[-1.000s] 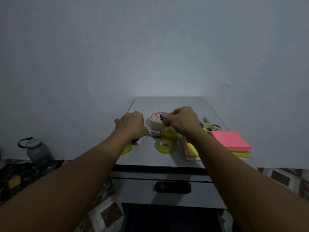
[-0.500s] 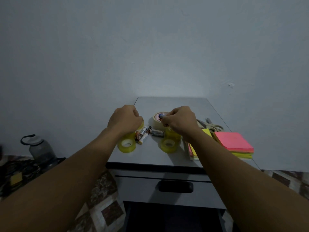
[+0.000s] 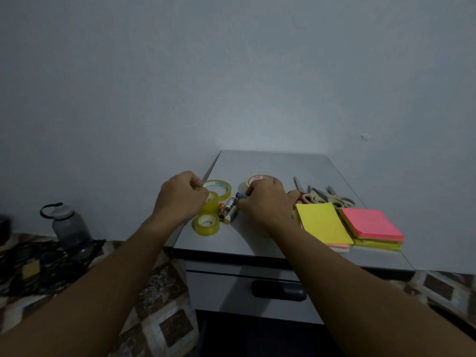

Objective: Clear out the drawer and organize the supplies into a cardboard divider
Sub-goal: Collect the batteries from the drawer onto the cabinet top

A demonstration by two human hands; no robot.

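On the grey bench point(image 3: 283, 163) against a bare wall point(image 3: 231, 73), a blue-tipped object point(image 3: 240, 195) is pinched by the right hand point(image 3: 265, 204). The left hand point(image 3: 180, 199) is curled over tape rolls point(image 3: 206, 224) at 9 o'clock; its grip cannot be told.

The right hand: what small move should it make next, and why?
Probably lay the blue-tipped piece it pinches down beside the batteries. The right hand holds it right next to them, and the supplies on the cabinet top lie grouped by kind: clear tape rolls left, scissors and sticky notes right.
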